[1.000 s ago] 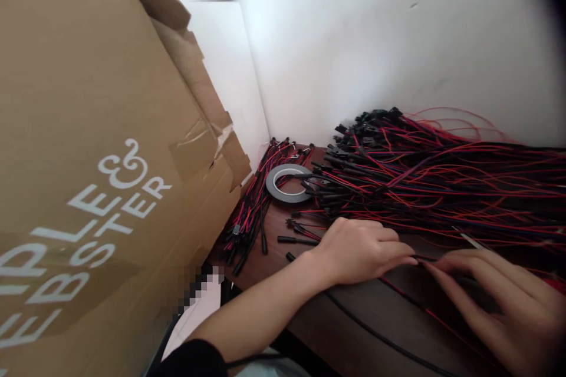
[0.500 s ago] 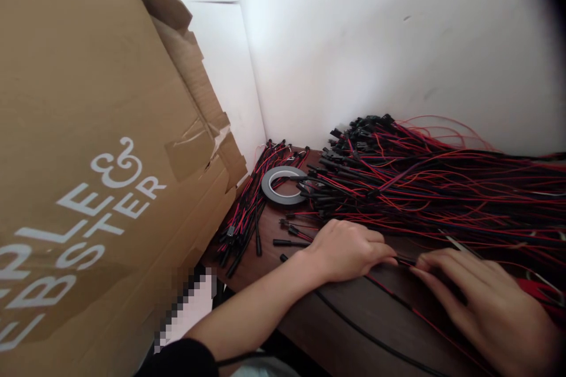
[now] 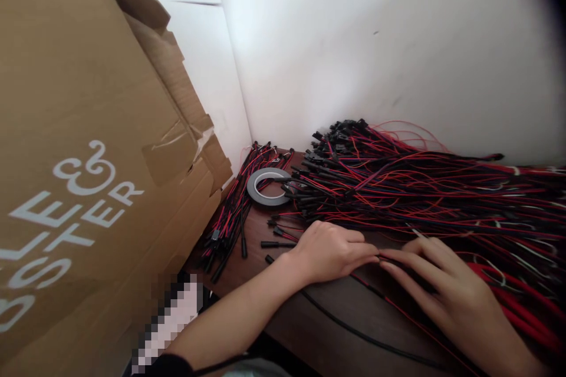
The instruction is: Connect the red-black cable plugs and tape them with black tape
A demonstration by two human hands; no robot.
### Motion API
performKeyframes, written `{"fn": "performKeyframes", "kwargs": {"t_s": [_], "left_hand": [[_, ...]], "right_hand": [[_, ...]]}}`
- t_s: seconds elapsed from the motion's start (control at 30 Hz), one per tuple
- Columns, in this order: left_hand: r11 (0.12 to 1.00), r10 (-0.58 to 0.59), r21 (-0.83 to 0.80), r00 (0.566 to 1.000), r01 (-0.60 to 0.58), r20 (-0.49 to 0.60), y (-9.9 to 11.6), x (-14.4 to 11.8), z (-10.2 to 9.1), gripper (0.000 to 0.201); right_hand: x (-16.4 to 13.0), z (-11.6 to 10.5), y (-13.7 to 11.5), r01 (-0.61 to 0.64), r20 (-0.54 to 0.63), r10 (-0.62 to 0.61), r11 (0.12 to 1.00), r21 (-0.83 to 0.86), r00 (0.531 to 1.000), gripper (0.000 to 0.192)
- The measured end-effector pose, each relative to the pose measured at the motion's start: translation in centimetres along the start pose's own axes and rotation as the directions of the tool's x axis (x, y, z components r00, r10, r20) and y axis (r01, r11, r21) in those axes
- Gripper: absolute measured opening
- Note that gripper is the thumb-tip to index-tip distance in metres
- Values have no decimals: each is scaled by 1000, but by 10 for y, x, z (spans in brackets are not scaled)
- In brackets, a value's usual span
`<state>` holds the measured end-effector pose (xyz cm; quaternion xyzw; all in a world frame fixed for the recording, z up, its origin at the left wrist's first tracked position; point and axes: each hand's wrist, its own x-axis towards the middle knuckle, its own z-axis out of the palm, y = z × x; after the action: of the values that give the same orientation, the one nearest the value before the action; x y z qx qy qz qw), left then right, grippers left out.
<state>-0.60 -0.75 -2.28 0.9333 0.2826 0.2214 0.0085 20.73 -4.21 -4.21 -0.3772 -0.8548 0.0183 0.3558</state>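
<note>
— Nearest on the dark table [image 3: 309, 330], what were the hands doing?

— The left hand [image 3: 329, 250] and right hand [image 3: 446, 291] lay palm-down with fingertips together, pinching one thin red-and-black wire [image 3: 384, 258] between them. It ran along the table just in front of the big wire heap [image 3: 420, 188].

— How did that wire look to handle?

— Light and limp, I'd judge, slick in its sheath and easy to tangle. Best taken near the stiff black connector end rather than mid-length.

— And past the hands?

— The heap spread behind them, connectors bunched at its left end. Just left of the heap sat a grey tape roll [image 3: 267, 186], then a smaller wire bundle [image 3: 239, 206], then the leaning cardboard box [image 3: 88, 159]. The white wall [image 3: 375, 41] stood behind the heap.
</note>
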Motion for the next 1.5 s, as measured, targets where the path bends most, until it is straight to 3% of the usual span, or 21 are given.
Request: {"fn": "performKeyframes", "kwargs": {"t_s": [0.13,0.37,0.67,0.8,1.27,1.5], "left_hand": [[1000,20,-7,999,-21,-33,1,1,0,35],[1000,28,-12,997,-29,-69,-2,5,0,30],[996,-11,-85,992,1,-122,-9,7,-8,27],[998,30,-59,990,-39,-139,-8,7,-7,25],[999,45,29,997,-43,-66,-1,6,-4,29],[997,72,48,994,-68,-78,0,5,-4,27]], "right_hand": [[6,0,-4,-73,-26,75,995,75,997,8],[12,0,-9,-157,29,155,962,221,988,12],[12,-5,-5,-176,-31,184,969,173,982,10],[12,-3,-7,-169,-55,181,970,177,982,10],[13,4,-12,-138,-16,144,971,196,989,13],[12,3,-17,-125,2,126,982,142,992,14]]}}
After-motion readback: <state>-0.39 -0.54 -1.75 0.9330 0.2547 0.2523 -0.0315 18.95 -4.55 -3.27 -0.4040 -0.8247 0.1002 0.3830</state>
